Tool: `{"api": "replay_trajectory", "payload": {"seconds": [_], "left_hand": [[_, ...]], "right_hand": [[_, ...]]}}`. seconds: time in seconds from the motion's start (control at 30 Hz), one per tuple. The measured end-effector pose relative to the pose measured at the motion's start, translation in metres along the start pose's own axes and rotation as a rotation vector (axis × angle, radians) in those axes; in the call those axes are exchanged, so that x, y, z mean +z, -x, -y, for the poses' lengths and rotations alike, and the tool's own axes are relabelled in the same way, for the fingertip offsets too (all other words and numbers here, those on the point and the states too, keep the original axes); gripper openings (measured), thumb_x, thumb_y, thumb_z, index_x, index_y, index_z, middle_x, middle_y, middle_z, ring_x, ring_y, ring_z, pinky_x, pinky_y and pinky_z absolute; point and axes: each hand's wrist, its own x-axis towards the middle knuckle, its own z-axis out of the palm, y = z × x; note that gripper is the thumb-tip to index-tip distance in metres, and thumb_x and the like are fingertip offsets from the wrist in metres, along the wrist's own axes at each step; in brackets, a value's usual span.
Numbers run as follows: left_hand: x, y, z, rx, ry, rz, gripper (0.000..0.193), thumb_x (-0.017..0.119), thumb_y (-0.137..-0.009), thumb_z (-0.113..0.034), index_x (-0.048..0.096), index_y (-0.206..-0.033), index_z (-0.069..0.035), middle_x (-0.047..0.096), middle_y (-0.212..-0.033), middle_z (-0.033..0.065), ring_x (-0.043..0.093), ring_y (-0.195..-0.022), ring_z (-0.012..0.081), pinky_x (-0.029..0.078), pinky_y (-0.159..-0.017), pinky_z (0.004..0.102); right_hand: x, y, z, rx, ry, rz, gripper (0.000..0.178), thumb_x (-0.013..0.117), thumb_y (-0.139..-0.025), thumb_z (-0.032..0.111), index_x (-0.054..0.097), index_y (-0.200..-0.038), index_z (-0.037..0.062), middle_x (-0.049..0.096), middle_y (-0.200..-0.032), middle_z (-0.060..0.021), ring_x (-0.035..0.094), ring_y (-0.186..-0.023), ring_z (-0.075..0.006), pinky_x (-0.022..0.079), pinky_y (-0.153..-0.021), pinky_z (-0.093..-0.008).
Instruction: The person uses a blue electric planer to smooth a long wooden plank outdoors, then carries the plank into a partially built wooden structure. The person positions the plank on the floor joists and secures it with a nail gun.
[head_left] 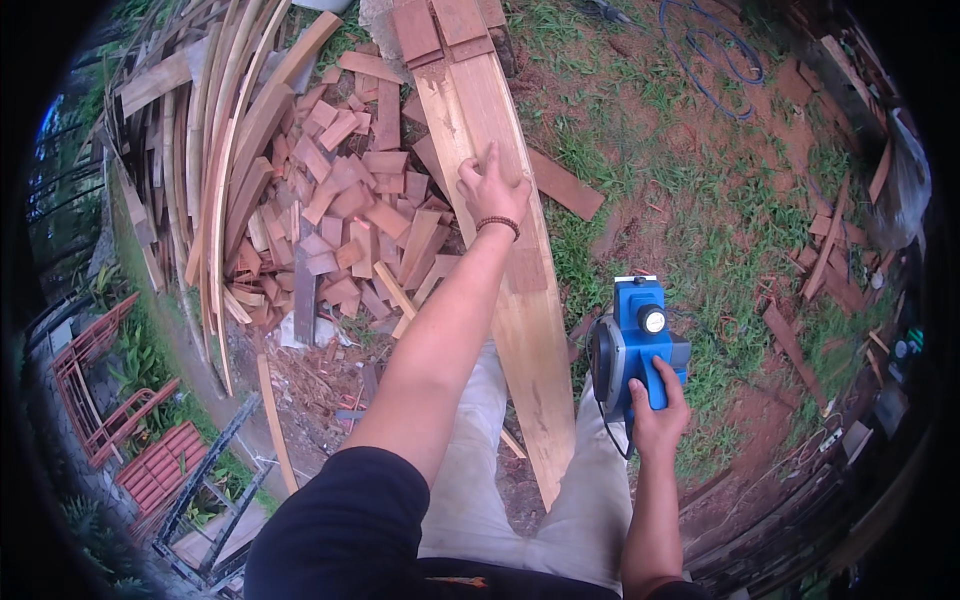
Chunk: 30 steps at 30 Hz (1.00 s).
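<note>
A blue electric hand planer (648,340) with a round front knob is gripped by its rear handle in my right hand (658,410). It is held off to the right of the long pale plank (535,385). A reddish-brown board (498,115) lies lengthwise on top of that plank. My left hand (495,190) rests on this board, one finger stretched forward and the others partly bent. At the plank's far end sit short reddish wood blocks (458,22), side by side.
A heap of short wood offcuts (370,215) lies left of the plank, beside long stacked timber strips (225,150). A loose board (565,185) lies on the grass to the right. Blue cable (715,50) coils at the far right. Red metal frames (160,465) stand at lower left.
</note>
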Motion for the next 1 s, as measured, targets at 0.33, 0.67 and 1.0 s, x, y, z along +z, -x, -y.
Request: {"api": "replay_trajectory", "payload": {"seconds": [0.33,0.67,1.0], "left_hand": [[-0.083,0.172,-0.038,0.650,0.616,0.584,0.026,0.072,-0.089,-0.027,0.068,-0.097,-0.002,0.066,-0.103,0.0146,0.065,-0.099,0.0335,0.052,-0.087,0.0412],[-0.101,0.147,0.002,0.885,0.369,0.910,0.030,0.076,-0.086,-0.033,0.065,-0.083,-0.005,0.063,-0.077,0.0106,0.064,-0.075,0.0328,0.051,-0.070,0.0405],[-0.182,0.307,0.210,-0.045,-0.047,0.925,0.042,0.071,-0.086,-0.036,0.066,-0.115,-0.006,0.061,-0.123,0.0189,0.054,-0.124,0.0374,0.043,-0.106,0.0464]], "right_hand": [[-0.002,0.012,0.035,-0.382,0.231,0.308,0.043,0.081,-0.078,0.010,0.070,-0.120,0.0070,0.073,-0.097,-0.0167,0.072,-0.085,-0.0319,0.057,-0.076,-0.0394],[0.034,0.033,0.033,-0.406,0.177,0.424,0.045,0.081,-0.077,0.011,0.068,-0.120,0.0077,0.073,-0.100,-0.0167,0.072,-0.089,-0.0339,0.057,-0.080,-0.0396],[0.139,0.033,-0.010,-0.331,0.151,0.095,0.039,0.073,-0.082,0.006,0.067,-0.121,0.0061,0.072,-0.105,-0.0206,0.071,-0.096,-0.0379,0.056,-0.085,-0.0428]]}}
